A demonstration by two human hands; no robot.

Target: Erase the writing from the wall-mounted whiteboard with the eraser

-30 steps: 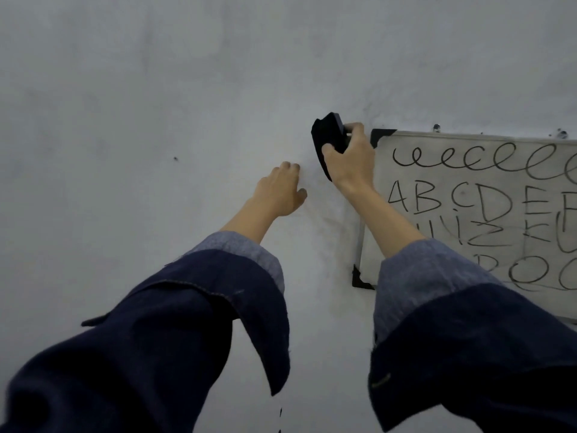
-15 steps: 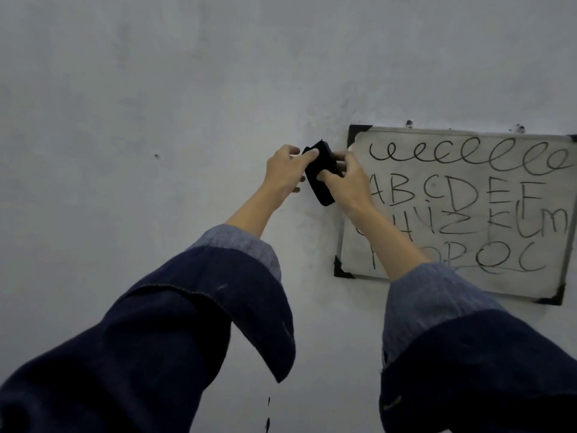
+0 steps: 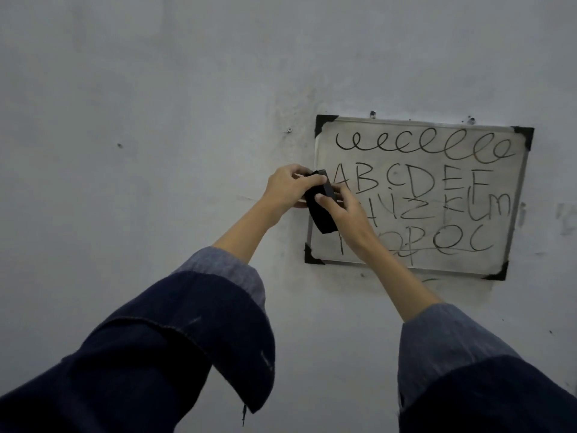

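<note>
Both hands (image 3: 315, 201) gripping eraser (image 3: 320, 210), whiteboard (image 3: 418, 195) written

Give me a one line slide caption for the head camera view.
Both hands, left and right, hold a black eraser at the left edge of a fully written wall-mounted whiteboard.
</note>
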